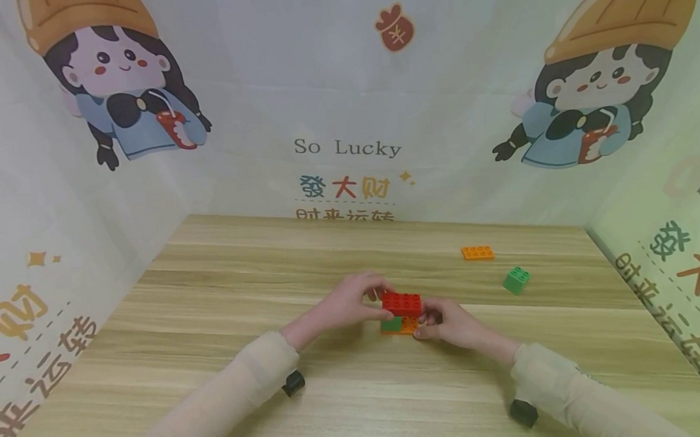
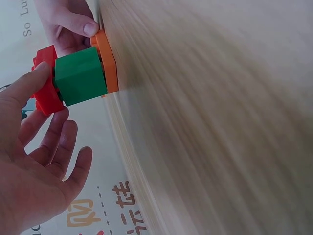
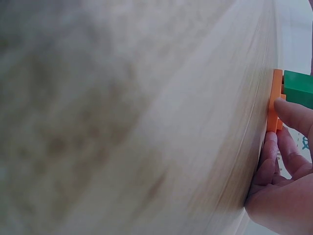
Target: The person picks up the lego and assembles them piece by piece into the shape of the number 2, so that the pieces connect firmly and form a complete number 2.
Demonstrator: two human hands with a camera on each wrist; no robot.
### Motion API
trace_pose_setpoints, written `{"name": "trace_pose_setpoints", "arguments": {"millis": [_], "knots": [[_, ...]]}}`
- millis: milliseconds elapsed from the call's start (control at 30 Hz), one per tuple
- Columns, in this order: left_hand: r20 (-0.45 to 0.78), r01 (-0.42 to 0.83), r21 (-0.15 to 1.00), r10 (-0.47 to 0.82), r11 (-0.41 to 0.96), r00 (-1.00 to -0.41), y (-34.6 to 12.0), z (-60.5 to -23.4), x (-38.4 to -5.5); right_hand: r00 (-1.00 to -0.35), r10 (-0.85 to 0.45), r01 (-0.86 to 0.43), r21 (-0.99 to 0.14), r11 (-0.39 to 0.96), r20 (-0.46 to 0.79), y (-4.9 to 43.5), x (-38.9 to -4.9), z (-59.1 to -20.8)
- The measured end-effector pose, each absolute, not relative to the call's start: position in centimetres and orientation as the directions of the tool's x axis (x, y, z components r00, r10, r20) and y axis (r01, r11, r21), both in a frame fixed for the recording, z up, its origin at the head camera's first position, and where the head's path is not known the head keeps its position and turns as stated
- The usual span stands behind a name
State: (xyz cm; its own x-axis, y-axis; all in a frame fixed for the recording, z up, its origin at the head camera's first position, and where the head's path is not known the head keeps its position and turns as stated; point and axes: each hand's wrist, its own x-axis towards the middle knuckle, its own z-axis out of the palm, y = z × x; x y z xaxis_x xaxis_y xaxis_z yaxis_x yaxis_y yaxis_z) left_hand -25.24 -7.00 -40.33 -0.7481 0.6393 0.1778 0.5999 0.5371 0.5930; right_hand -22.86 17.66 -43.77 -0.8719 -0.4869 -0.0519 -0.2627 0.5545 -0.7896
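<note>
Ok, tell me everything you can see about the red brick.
The red brick is thin and oblong, looks like plastic, and has two rows of four studs on top. It sits roughly level, studs up, over the green block on the orange plate, one end jutting past the block. The left hand pinches it near the other end. Whether it's pressed fully home, or the right hand touches it, I can't tell.

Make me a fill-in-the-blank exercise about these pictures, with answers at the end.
The brick that the left hand pinches is coloured ____.
The plate that the right hand grips is coloured ____.
Between brick and plate sits a block coloured ____.
The backdrop reads, in English, "So ____".

Missing words: red; orange; green; Lucky.
</note>
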Motion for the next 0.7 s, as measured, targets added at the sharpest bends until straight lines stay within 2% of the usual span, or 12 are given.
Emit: {"name": "trace_pose_setpoints", "arguments": {"millis": [700], "knots": [[0.172, 0.569, 0.636, 0.623, 0.522, -0.763, -7.16, -40.36, -25.02, -0.869, -0.494, -0.272, -0.796, 0.541, -0.039, 17.65, -22.86, -43.91]]}}
